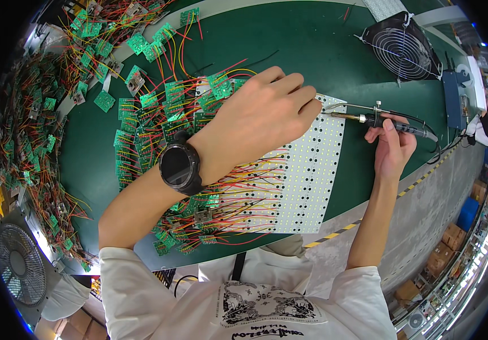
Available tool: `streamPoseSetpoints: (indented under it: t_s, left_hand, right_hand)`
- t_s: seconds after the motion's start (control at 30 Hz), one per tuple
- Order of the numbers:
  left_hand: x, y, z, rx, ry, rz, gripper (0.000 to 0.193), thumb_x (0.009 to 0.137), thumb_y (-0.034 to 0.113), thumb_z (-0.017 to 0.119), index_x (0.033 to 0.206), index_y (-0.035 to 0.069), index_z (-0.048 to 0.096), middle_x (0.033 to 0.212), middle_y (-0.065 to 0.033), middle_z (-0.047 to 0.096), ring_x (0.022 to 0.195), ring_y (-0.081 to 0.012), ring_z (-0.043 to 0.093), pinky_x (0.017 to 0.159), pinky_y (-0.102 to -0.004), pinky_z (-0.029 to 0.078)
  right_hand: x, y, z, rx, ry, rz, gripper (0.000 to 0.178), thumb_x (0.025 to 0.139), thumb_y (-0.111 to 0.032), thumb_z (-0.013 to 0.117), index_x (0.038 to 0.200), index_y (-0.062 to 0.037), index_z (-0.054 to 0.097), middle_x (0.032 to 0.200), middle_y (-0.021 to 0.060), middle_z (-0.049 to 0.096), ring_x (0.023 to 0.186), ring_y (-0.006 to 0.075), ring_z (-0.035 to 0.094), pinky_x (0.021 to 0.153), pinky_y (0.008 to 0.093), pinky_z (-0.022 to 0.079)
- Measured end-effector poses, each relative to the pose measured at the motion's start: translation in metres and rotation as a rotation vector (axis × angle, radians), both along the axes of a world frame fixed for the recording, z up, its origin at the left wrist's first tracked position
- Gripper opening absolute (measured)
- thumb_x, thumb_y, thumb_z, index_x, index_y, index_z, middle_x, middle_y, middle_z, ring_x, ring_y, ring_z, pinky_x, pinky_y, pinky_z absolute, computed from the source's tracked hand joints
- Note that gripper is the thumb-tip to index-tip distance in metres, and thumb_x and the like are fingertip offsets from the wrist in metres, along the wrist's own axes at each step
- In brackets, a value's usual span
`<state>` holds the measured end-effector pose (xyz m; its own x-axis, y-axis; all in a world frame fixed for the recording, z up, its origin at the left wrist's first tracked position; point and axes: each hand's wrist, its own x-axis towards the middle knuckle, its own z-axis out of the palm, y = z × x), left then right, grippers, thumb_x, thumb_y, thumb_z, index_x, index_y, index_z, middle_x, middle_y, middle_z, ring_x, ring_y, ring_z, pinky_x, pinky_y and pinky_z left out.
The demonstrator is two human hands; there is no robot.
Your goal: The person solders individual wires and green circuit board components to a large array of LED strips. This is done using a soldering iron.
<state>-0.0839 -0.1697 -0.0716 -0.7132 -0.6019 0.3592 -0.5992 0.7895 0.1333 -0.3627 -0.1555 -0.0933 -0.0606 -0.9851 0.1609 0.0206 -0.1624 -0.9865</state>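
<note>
My right hand grips a soldering iron with a thin metal guide tube clamped along it. Its tip points left, to the upper right part of a white LED board panel dotted with small yellowish lights. My left hand, a black watch on its wrist, reaches across the panel. Its fingers are curled closed close to the iron's tip; what they pinch is hidden. Red, yellow and black wires run from the panel's left part to small green circuit boards, some lying beneath my left forearm.
Heaps of wired green circuit boards cover the left side of the green table. A black fan with a wire guard stands at the far right, beside a blue box. Another fan is at lower left. A person sits beyond the right edge.
</note>
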Motion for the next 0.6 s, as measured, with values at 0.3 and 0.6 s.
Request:
streamPoseSetpoints:
  t_s: [0.3,0.6]
  left_hand:
    - [0.0004,0.0004,0.0007,0.008,0.004,0.006,0.022,0.068,0.009,0.061,0.089,0.002,0.058,0.09,-0.005,0.059,0.086,-0.0195,0.056,0.074,-0.0313,0.045]
    - [0.0029,0.0009,0.0039,0.022,-0.013,-0.004,0.022,0.068,0.009,0.06,0.089,0.002,0.058,0.09,-0.0051,0.058,0.086,-0.0198,0.055,0.074,-0.0316,0.045]
  right_hand:
    - [0.0018,-0.0005,0.0007,0.01,0.013,-0.021,0.02,0.087,-0.007,0.061,0.1,0.009,0.059,0.074,0.014,0.062,0.054,0.019,0.059,0.052,0.028,0.047]
    - [0.0027,-0.0002,0.0011,-0.002,-0.014,-0.012,0.02,0.088,-0.008,0.059,0.1,0.0082,0.059,0.07,0.014,0.062,0.053,0.0187,0.058,0.051,0.0274,0.046]
